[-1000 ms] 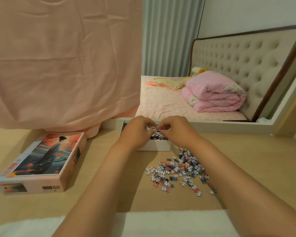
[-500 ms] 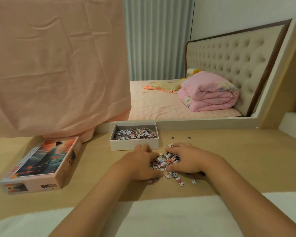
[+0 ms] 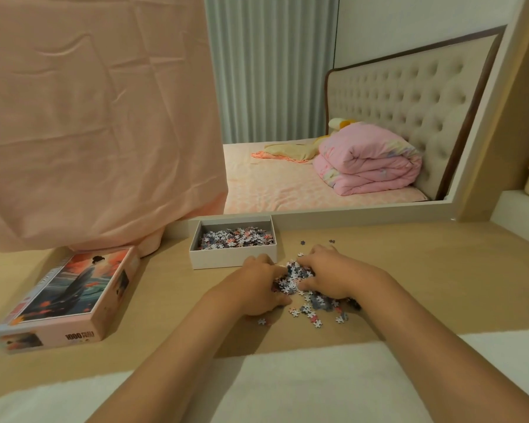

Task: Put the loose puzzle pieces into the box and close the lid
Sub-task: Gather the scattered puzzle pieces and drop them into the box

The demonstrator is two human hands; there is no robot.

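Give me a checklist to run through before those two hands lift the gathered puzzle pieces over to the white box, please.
1. Box open to receive: ok. The white box is uncovered; the lid lies on the table to its left.
2. Both hands on the load: ok. The left hand and right hand cup the pile of pieces between them.
3. Everything gathered: not ok. Stray pieces lie nearer the person, and two dark pieces sit beyond the right hand.
4. Way to the box free: ok. Nothing lies between pile and box.
5. Fingers under the pile: cannot tell; the pieces hide them.
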